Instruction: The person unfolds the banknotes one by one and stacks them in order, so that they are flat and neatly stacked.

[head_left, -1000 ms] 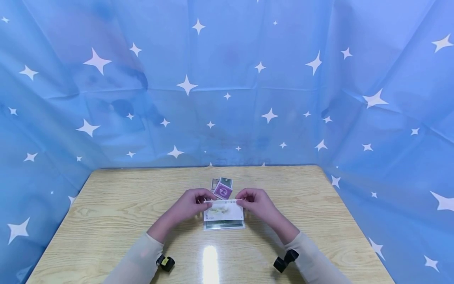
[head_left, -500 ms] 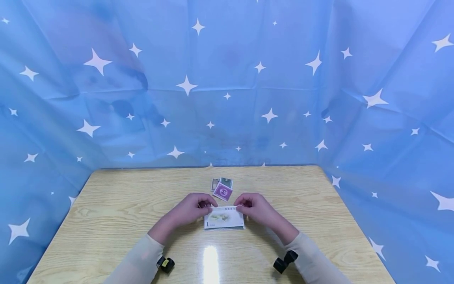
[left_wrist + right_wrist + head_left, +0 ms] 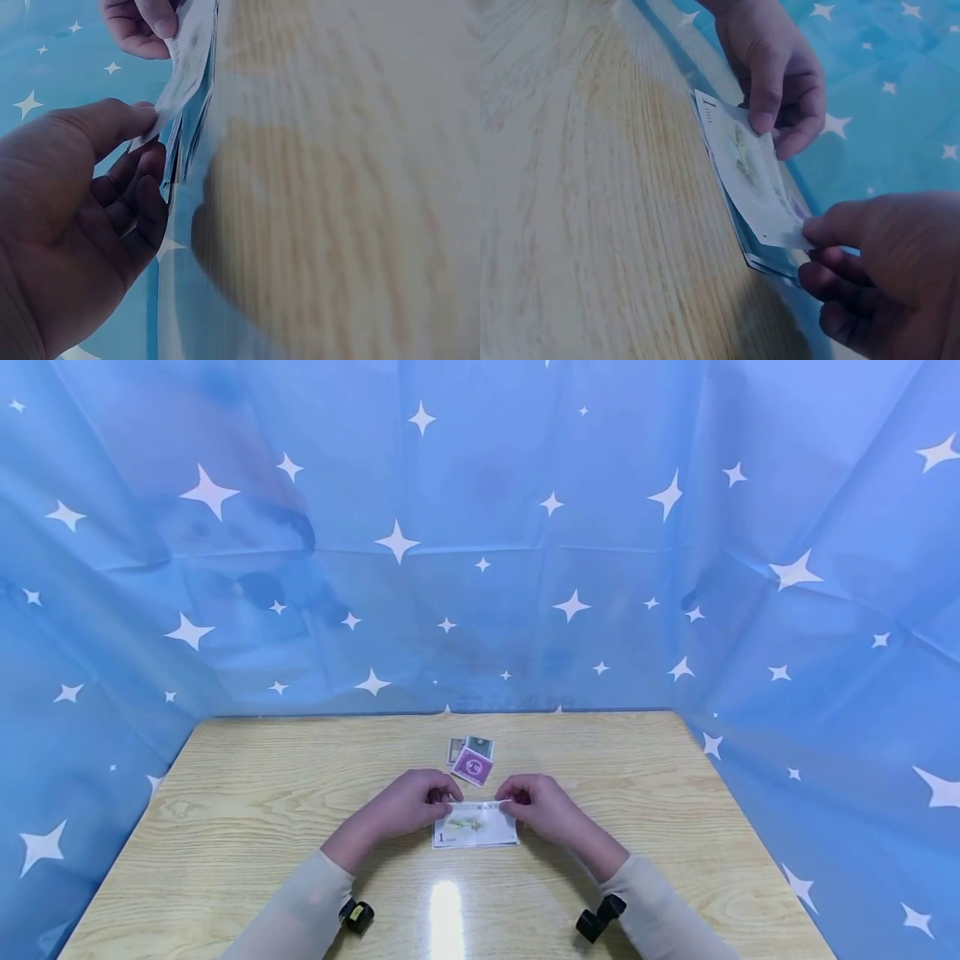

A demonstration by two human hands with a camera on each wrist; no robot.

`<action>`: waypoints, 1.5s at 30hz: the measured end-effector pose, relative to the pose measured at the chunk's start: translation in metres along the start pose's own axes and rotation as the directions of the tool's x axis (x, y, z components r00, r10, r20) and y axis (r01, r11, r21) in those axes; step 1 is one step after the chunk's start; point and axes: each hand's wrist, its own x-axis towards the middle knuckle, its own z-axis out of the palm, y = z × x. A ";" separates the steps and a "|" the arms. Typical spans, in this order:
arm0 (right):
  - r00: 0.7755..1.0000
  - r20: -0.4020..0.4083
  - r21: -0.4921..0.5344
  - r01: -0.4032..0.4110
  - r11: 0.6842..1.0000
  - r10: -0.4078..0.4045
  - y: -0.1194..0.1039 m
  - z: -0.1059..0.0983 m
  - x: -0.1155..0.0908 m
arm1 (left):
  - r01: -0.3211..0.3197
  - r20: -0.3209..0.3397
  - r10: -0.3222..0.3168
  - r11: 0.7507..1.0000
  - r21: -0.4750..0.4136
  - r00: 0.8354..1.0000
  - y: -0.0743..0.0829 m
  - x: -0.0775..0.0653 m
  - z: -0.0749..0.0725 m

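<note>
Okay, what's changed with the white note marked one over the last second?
Both hands, left and right, have moved the white note toward the person, so from above it now covers most of the stack beneath. Neither hand has let go; both still pinch its far edge. The purple piece and two smaller-looking pieces behind it stayed put.

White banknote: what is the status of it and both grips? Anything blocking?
Left grip and right grip pinching banknote by far edge. That edge raised over flat stack. Small purple note lies beyond; nothing visibly blocking.
</note>
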 end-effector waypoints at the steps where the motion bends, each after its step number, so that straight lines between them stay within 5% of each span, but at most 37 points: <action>1: 1.000 -0.004 -0.009 0.009 1.000 -0.009 0.001 0.001 0.000 | -0.001 0.001 0.001 1.000 0.013 1.000 -0.001 0.001 0.001; 11: 0.999 -0.020 -0.125 0.046 0.991 -0.049 0.004 0.005 0.000 | 0.016 0.022 -0.020 0.987 0.157 1.000 -0.003 0.003 0.004; 28: 0.993 -0.046 -0.219 0.092 0.971 -0.104 0.006 0.010 0.002 | 0.011 0.018 -0.015 0.984 0.176 1.000 -0.001 0.004 0.004; 45: 0.995 -0.077 -0.165 0.056 0.985 -0.069 0.006 0.011 0.000 | 0.024 0.021 -0.027 0.991 0.131 0.999 -0.004 0.004 0.003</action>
